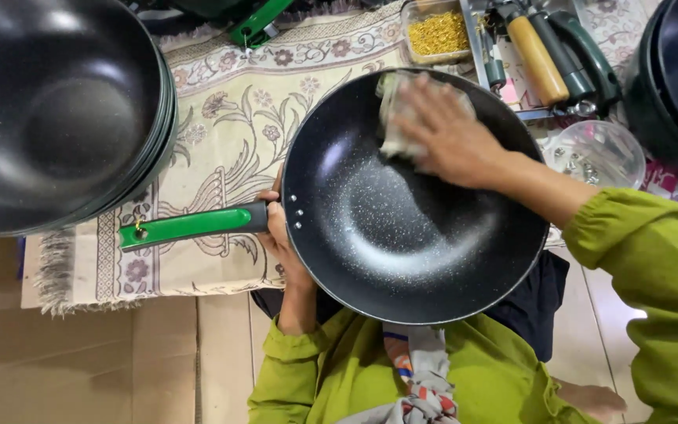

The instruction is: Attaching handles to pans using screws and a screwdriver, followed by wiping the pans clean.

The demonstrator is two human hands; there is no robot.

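Black speckled wok (pixel 402 228) is held at frame centre. Its green handle (pixel 190 225) runs left; the left hand (pixel 280 235) is closed around the handle base. A pale cloth (pixel 402 118) is pressed by the right hand (pixel 453 137) against the upper inner wall.

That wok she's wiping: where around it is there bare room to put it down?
Free: the rug between the stacked woks and the wok, above its green handle; also the cardboard at lower left. Crowded: upper right, with the tray of tools, the tub and the clear bowl.
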